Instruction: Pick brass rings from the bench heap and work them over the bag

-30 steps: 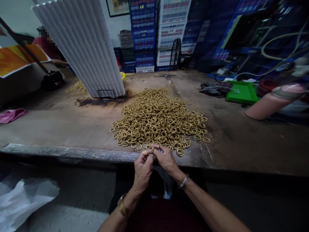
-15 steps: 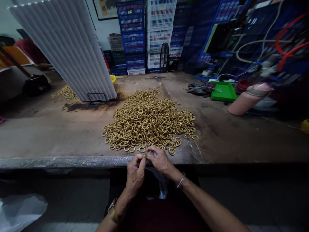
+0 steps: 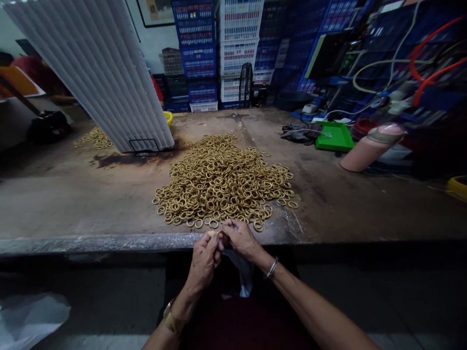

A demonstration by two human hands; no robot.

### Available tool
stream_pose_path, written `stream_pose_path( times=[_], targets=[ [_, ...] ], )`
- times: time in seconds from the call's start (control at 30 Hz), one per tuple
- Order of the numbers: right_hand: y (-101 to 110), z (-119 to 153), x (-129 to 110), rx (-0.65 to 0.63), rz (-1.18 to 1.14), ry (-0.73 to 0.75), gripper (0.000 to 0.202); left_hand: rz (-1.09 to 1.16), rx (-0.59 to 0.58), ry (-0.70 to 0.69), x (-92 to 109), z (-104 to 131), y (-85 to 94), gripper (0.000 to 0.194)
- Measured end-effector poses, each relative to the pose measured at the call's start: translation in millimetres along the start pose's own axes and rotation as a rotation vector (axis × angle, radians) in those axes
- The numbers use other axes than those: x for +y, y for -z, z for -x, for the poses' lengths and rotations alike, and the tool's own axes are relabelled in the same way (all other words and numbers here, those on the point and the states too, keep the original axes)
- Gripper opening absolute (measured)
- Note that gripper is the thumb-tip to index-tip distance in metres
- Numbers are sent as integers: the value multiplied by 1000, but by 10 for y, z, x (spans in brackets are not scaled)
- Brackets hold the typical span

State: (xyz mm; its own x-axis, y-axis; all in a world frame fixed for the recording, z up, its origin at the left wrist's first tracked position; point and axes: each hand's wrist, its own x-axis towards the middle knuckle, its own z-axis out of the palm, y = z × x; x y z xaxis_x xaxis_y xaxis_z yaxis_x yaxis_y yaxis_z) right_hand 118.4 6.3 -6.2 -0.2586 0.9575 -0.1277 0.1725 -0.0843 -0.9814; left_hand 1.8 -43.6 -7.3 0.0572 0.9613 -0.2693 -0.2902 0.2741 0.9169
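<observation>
Just over the front edge of the table, my two hands meet at the fingertips. My left hand [image 3: 205, 257] is closed in a pinch, and a sliver of a brass-coloured ring [image 3: 219, 233] shows at its fingertips, mostly covered. From the other side, my right hand [image 3: 241, 239] pinches at the same small ring, fingers curled in. Directly beyond them spreads a big heap of brass-coloured rings [image 3: 222, 180], a few lying loose at its near edge. A pale plastic bag [image 3: 243, 272] hangs below my hands, over my lap.
A tall stack of white corrugated sheets [image 3: 98, 73] leans at the back left, a smaller ring pile [image 3: 95, 139] behind it. To the right are a green tray [image 3: 334, 136], dark gloves [image 3: 299, 133] and a pink cylinder [image 3: 370, 149]. Stacked crates [image 3: 239, 53] stand behind the table [image 3: 73, 204].
My left fingers have closed in and turned slightly against the right fingertips. The right hand has barely moved. The whole view has shifted a little.
</observation>
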Motion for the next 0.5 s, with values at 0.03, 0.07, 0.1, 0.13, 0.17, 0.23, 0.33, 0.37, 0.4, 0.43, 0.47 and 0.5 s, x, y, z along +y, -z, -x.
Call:
stream_pose_path(
  times=[0.03, 0.07, 0.1, 0.13, 0.17, 0.23, 0.33, 0.37, 0.4, 0.43, 0.47, 0.5],
  targets=[
    [15, 2, 7, 30, 62, 30, 17, -19, 8, -8, 4, 5, 3, 30],
    [31, 8, 20, 53, 144, 71, 17, -43, 18, -16, 8, 10, 6, 30],
    [45, 17, 36, 61, 240, 121, 17, -69, 30, -24, 12, 15, 9, 30],
    [57, 31, 54, 49, 344, 178, 16, -97, 42, -32, 15, 18, 11, 30],
    [67, 48, 71, 23, 450, 236, 15, -124, 52, -43, 16, 19, 13, 29],
    [77, 87, 94, -42, 647, 325, 12, -170, 59, -83, 13, 15, 15, 28],
    [73, 136, 95, -106, 847, 342, 14, -192, 53, -177, -7, -2, 19, 25],
    [70, 144, 88, -117, 884, 328, 14, -193, 57, -197, -15, -7, 22, 25],
    [67, 148, 80, -126, 908, 312, 15, -195, 65, -207, -20, -9, 25, 24],
    [66, 146, 72, -135, 922, 298, 16, -199, 74, -206, -21, -6, 28, 24],
    [68, 138, 66, -143, 928, 287, 16, -202, 82, -198, -18, 4, 30, 24],
    [71, 125, 61, -149, 930, 278, 17, -204, 87, -187, -10, 20, 31, 25]
  ],
)
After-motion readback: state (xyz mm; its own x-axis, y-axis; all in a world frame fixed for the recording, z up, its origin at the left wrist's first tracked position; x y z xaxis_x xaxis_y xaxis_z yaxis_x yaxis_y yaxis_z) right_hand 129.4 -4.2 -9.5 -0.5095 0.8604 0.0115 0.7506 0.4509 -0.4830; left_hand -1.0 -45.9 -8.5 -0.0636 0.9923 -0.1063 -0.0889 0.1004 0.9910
